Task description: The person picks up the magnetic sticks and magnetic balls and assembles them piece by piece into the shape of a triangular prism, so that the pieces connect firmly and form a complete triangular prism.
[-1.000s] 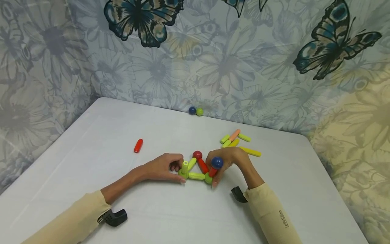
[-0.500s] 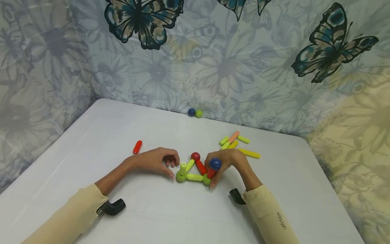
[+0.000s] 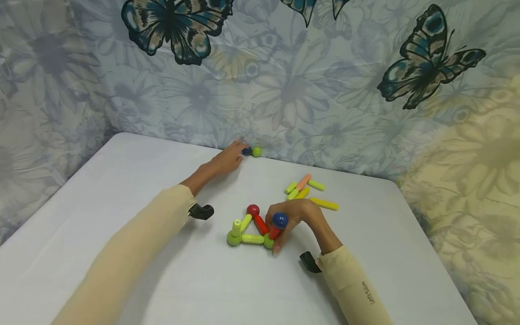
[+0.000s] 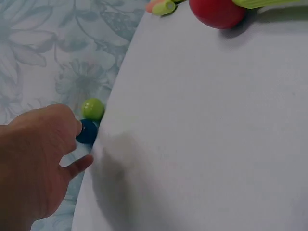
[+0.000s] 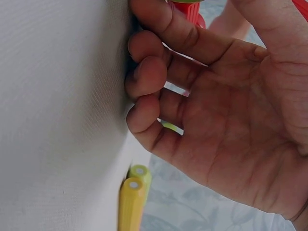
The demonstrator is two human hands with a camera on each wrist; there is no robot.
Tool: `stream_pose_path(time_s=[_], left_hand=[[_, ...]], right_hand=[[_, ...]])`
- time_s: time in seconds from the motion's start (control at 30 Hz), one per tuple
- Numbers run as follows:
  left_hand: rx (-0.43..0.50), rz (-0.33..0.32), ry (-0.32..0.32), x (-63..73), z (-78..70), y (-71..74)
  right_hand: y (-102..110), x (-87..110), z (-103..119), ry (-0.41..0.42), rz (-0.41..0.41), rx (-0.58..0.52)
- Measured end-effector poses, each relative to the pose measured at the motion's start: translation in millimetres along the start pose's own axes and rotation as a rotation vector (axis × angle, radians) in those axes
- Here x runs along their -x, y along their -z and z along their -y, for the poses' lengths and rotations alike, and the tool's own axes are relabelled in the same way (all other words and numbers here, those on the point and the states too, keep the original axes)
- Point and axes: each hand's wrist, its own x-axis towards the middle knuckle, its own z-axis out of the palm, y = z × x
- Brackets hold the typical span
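My left hand [image 3: 227,159] reaches to the table's far edge, its fingers right at a dark blue ball [image 4: 87,132]. In the left wrist view the thumb stands apart from the ball. A lime green ball [image 3: 257,151] sits beside the blue one. Nearer the middle, a triangle of magnetic rods and balls lies on the table, with a red ball [image 3: 253,210], a green ball [image 3: 234,238], a green rod [image 3: 253,239] and a red rod [image 3: 261,225]. My right hand [image 3: 299,210] holds its right corner, where a red rod rises topped by another blue ball [image 3: 280,220].
Behind the right hand lie several loose rods, among them an orange rod [image 3: 304,182] and a long yellow rod [image 3: 324,204]. A patterned cloth wall [image 3: 292,95] borders the white table [image 3: 195,280] at the back.
My left hand has let go of the triangle's left green corner and moved away to the blue ball at the far edge. The right hand keeps its hold on the right corner.
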Motion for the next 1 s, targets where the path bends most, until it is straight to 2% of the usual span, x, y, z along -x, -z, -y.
stream_pose_path(time_s=[0.1,0.2,0.33,0.43,0.53,0.63,0.7,0.8,0.9,1.0], left_hand=[[-0.106,0.008,0.013,-10.8,4.8,-3.0],[-0.181,0.005,0.074,-12.8,6.6,-3.5],[-0.259,-0.029,0.168,-6.1,4.3,-2.9],[-0.293,-0.026,0.153,1.5,0.9,-3.6],[-0.193,-0.043,0.130,11.5,-7.4,-3.4],[0.003,-0.102,0.100,28.6,-22.1,0.3],[0.151,-0.123,0.071,46.4,-37.4,6.1],[0.315,-0.121,-0.018,80.1,-61.6,15.6],[0.434,-0.101,-0.120,113.5,-80.9,20.0],[0.496,-0.093,-0.234,141.2,-88.7,17.1]], right_hand=[[1,-3.1,5,0.030,0.021,0.001],[2,-5.7,10,0.064,0.036,0.010],[2,-6.5,12,0.063,0.036,0.014],[1,-4.5,10,0.032,0.031,0.006],[1,-1.3,6,-0.001,0.017,0.000],[1,0.5,2,-0.012,0.016,0.012],[2,1.0,1,-0.009,0.017,0.015],[3,0.8,0,0.017,0.022,0.012],[4,-0.2,0,0.056,0.037,0.018],[4,-1.1,0,0.079,0.048,0.028]])
